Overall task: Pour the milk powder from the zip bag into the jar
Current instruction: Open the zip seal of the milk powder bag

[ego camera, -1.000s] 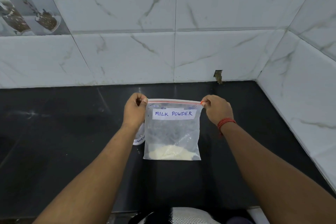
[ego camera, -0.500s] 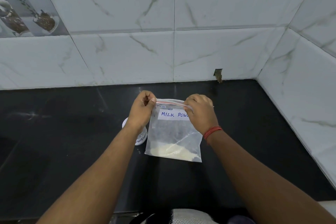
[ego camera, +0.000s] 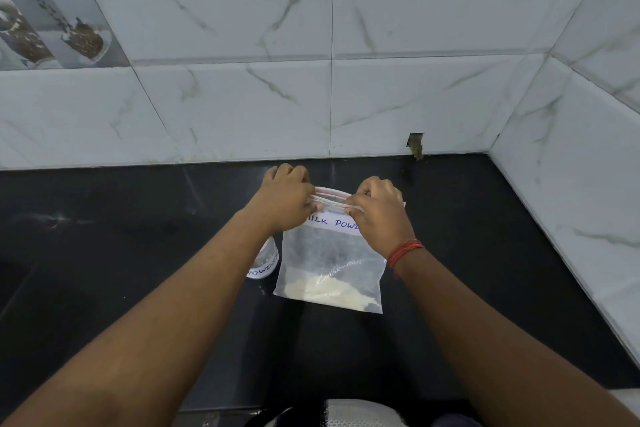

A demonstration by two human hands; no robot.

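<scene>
Nearest the viewer, two bare forearms converge from the lower corners toward the middle of the black counter; the right wrist carries a red thread band. Beyond the forearms, the zip bag hangs upright above the counter, its long axis vertical and its sealed mouth uppermost. A shallow heap of pale milk powder lies along the bottom edge of the bag. A white label, partly covered by the hands, reads in part "ILK POW".

The left hand and the right hand both pinch the red-lined zip strip at the top of the bag, one on each side of its middle, with only a short stretch of strip between them. The fingers of both hands are curled closed on the strip, knuckles upward. The strip runs left to right between the hands, so an opening pull would act across it, toward and away from the viewer. The two walls appear slightly parted, though blur prevents certainty.

The jar stands on the counter just beside the lower left of the bag, largely hidden under the left forearm, so the left hand is the nearer one. Its label shows "OWDER"; whether its mouth is open cannot be determined. No powder has yet been poured. Farthest away rises the marbled tile wall.
</scene>
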